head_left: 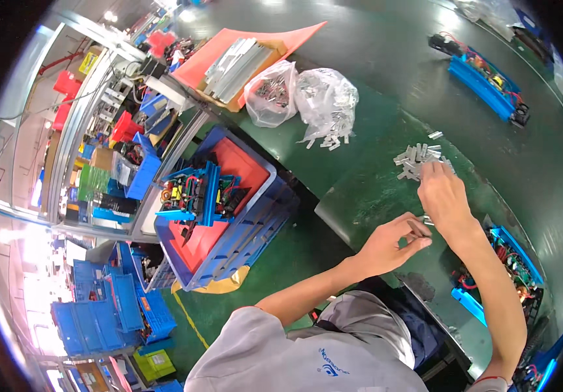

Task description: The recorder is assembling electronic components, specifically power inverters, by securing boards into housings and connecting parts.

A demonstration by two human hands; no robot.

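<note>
On the green worktop lies a loose pile of small silvery metal pieces (417, 157). My right hand (443, 194) reaches down to the near side of that pile, fingers bent together; what they hold, if anything, is hidden. Closer to my body, my left hand (392, 245) is curled, its thumb and fingers nearly meeting. A small shiny metal piece (428, 220) sticks out at its fingertips. Right of my right forearm is a blue-framed circuit assembly (515, 258), partly hidden by the arm.
Two clear plastic bags (272, 98) of small metal parts stand at the far side, one spilling. Behind them a carton (239, 72) holds long metal strips. Another blue-framed assembly (484, 85) lies far right. Stacked blue crates (242, 222) with circuit assemblies stand on the left.
</note>
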